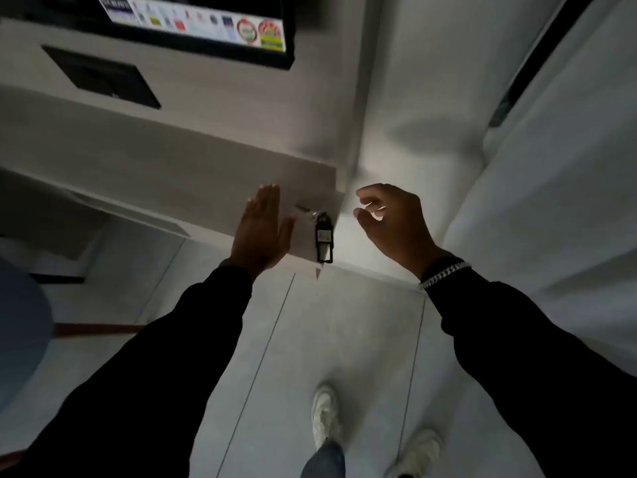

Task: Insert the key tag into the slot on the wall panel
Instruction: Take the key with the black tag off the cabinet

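A black key tag [324, 239] with a pale label lies on the near corner of a pale shelf [193, 174], and a metal key [306, 211] is attached at its far end. My left hand [263, 229] hovers flat just left of the tag, fingers straight and together, holding nothing. My right hand [391, 220] is to the right of the tag with its fingers curled loosely apart, empty. A dark rectangular panel [103, 75] is set in the wall at upper left; I cannot make out a slot in it. The frame is dim and blurred.
A dark framed board with coloured stickers [206, 22] hangs at the top. A white wall corner [372, 98] rises right of the shelf. Below are a grey tiled floor [344, 339] and my white shoes [325, 412]. A blue-grey rounded object [20, 332] sits at left.
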